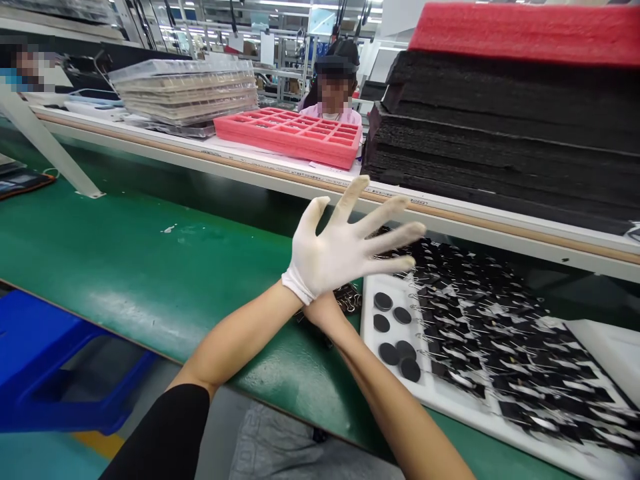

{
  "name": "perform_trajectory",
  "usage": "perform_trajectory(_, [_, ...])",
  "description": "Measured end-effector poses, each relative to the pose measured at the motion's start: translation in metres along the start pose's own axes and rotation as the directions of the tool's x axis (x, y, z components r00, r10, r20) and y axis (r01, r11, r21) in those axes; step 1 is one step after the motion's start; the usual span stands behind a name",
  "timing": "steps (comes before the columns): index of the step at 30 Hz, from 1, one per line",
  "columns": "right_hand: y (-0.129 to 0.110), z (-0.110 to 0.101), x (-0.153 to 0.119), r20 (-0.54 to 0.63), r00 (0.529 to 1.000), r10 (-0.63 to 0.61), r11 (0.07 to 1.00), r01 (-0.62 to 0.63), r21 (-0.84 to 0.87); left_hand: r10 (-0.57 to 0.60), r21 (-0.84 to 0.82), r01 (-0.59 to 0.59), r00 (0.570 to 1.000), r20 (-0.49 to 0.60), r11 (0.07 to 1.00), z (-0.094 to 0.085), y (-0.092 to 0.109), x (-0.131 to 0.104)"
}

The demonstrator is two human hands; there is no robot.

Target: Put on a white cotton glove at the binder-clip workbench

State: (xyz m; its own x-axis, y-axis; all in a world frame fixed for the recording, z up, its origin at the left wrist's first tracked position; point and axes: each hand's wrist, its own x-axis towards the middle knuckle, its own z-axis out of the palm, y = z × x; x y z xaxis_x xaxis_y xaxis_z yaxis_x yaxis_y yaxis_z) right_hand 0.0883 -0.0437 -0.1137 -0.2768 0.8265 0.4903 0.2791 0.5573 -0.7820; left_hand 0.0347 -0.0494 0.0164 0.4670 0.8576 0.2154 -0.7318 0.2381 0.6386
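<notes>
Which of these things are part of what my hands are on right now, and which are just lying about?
In hand:
left hand, in a white glove, fingers spread
right hand, hidden behind the left
white tray with black discs and black clips

Lying about:
red tray
clear trays
black foam stack under red foam
blue bin
a person beyond the shelf
</notes>
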Motion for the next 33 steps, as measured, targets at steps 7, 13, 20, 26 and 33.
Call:
perform_trajectory(7, [0.0, 0.004, -0.021, 0.083, 0.997, 0.009, 0.999, -0.004, -0.054, -0.059, 0.034, 0.06, 0.997, -0.045, 0.998, -0.026, -0.008, -0.002])
perform_trajectory(13, [-0.006, -0.021, -0.037, -0.316, 0.936, 0.157, 0.981, -0.185, -0.059, 0.305, 0.136, -0.276, 0.902, -0.305, 0.952, -0.055, -0.023, 0.032])
perform_trajectory(20, [-0.005, -0.037, -0.038, -0.157, 0.918, -0.364, 0.751, 0.189, -0.633, 0.506, 0.631, -0.153, 0.748, -0.429, 0.761, -0.08, -0.051, 0.049])
perform_trajectory(26, [-0.016, -0.039, -0.035, -0.032, 0.934, -0.356, 0.613, 0.207, -0.763, 0.632, 0.825, -0.187, 0.736, -0.242, 0.534, -0.088, -0.058, 0.049])
perform_trajectory(33, [-0.024, -0.037, -0.04, 0.273, 0.744, -0.609, 0.448, 0.607, -0.656, 0.473, 0.962, -0.011, 0.872, -0.124, 0.272, -0.083, -0.05, 0.037])
